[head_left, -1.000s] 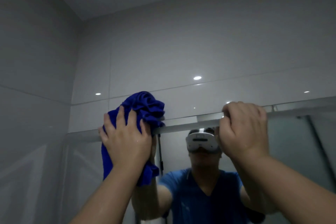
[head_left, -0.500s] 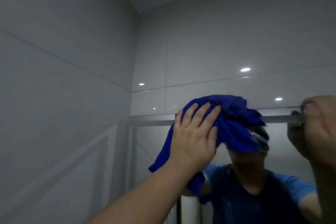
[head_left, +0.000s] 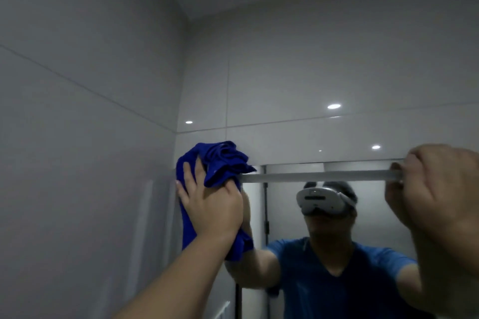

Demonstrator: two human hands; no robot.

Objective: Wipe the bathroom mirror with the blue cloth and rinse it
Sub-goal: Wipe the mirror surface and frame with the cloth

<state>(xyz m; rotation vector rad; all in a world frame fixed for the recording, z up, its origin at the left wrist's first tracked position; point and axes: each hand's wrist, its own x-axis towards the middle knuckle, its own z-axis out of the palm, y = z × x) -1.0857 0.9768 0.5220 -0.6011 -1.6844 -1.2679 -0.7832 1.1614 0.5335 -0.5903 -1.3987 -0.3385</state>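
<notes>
Side wall (head_left: 85, 137): grey tiles, it meets the mirror at the corner on the left.
Blue cloth (head_left: 220, 160): bunched at the upper left corner of the mirror, against the glass; one part hangs down below the palm. I think it is placed here to clean the edge near the wall.
Left hand (head_left: 210, 204): flat and open on the cloth, fingers spread and pointing up, pressing it to the glass more than gripping it. The forearm rises from below, so the reach is high.
Mirror (head_left: 368, 215): it shows the person's reflection; the wiping is not finished, I judge, and the rinse is still to do.
Top rail (head_left: 311, 176): pale strip along the upper edge.
Right hand (head_left: 438, 189): fingers curled closed over the rail, probably to steady the body or the mirror.
</notes>
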